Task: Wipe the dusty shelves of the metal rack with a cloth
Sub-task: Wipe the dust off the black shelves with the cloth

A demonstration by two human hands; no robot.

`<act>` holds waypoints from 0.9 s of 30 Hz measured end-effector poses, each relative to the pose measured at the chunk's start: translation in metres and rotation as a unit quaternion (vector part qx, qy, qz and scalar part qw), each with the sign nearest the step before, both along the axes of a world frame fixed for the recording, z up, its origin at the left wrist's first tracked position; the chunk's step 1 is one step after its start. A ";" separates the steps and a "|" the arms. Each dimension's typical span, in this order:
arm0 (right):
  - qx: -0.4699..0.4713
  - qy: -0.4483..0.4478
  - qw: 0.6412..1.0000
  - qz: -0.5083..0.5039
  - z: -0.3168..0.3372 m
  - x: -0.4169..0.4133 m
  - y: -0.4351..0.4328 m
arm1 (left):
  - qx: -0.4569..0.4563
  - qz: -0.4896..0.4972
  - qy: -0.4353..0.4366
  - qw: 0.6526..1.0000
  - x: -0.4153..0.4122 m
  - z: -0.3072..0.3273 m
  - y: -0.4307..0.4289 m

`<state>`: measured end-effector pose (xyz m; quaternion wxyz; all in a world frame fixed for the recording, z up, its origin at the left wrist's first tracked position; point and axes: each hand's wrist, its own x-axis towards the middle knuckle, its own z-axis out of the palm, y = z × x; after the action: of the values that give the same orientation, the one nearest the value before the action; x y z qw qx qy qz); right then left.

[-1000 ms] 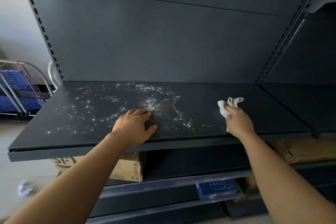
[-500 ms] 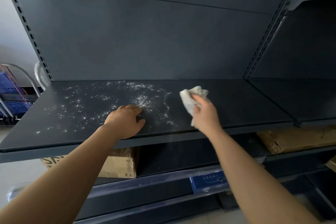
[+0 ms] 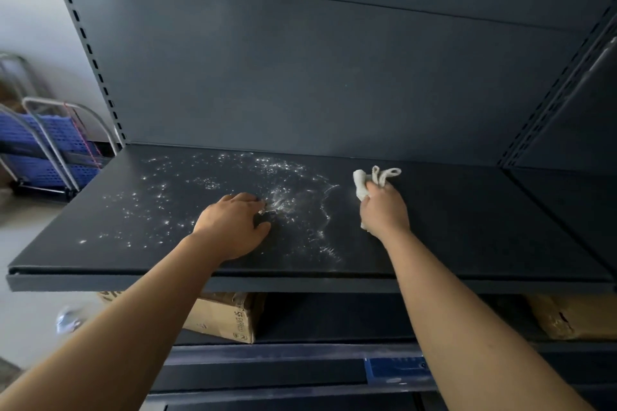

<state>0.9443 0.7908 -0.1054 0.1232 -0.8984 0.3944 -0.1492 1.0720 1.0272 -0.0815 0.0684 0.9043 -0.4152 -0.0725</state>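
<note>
A dark metal shelf (image 3: 467, 230) of the rack runs across the view at chest height. White dust (image 3: 187, 197) speckles its left half, ending in a curved smear line near the middle. My right hand (image 3: 384, 213) grips a bunched white cloth (image 3: 370, 178) and presses it on the shelf just right of that line. My left hand (image 3: 233, 227) rests palm down on the shelf in the dusty part, fingers bent, holding nothing.
The rack's back panel (image 3: 300, 77) rises behind the shelf, with slotted uprights at both sides. Cardboard boxes (image 3: 227, 315) sit on the lower shelf. A trolley with blue crates (image 3: 50, 153) stands at the left. Another shelf bay (image 3: 574, 197) adjoins on the right.
My right hand swept the cloth left to the dust's edge, then back right. The left hand has stayed in place on the shelf.
</note>
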 end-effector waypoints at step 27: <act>-0.030 -0.001 0.981 0.189 -0.007 0.141 0.028 | -0.034 0.121 -0.018 0.992 0.030 -0.008 0.014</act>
<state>1.0854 0.8184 -0.1121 0.1228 -0.9598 0.2124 -0.1361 1.1022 1.0414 -0.0891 0.1001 0.9462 -0.3058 -0.0330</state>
